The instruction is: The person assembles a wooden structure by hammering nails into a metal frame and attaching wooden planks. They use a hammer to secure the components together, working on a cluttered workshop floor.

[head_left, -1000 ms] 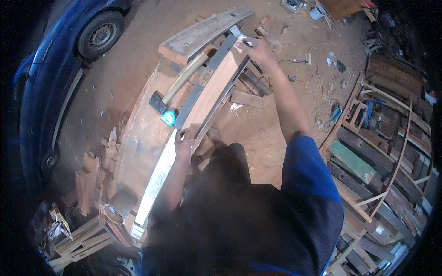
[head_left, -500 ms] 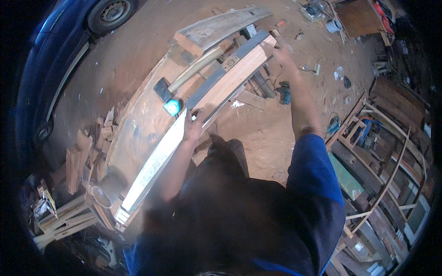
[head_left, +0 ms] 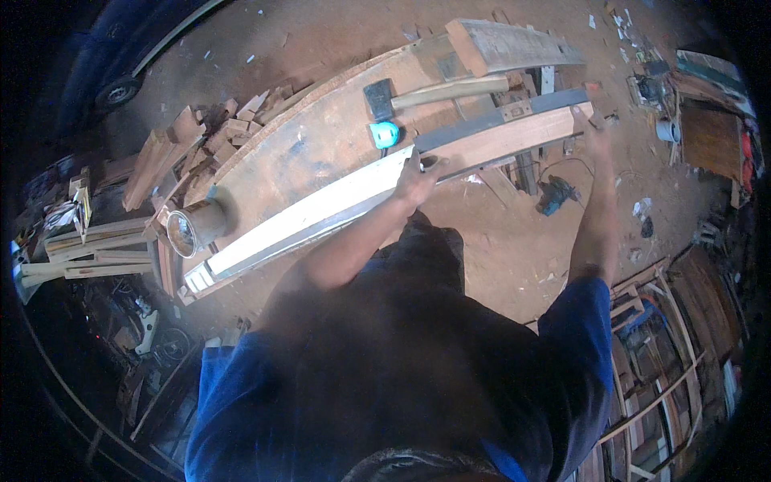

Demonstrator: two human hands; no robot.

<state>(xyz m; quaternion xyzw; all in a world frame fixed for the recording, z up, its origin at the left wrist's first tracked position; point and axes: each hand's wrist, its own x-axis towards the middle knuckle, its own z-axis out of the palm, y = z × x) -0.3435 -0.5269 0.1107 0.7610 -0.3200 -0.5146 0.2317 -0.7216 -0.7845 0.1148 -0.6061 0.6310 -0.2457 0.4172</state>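
A long reddish-brown wooden board lies slantwise in front of me on the workbench, against a dark grey strip. My right hand grips the board's far right end. My left hand is closed at its near left end, where it meets a long white-faced plank; the fingers are partly hidden. Just beyond my left hand is a turquoise tape measure. Behind it rests an axe with a black head and a pale wooden handle.
A thick grey timber lies at the bench's far side. A round tub stands at the left, near scrap wood. A teal power tool sits on the sandy floor. Wooden frames stand at right.
The view has turned, so the bench and boards now appear farther right and flatter across. Both hands stay at the same ends of the brown board.
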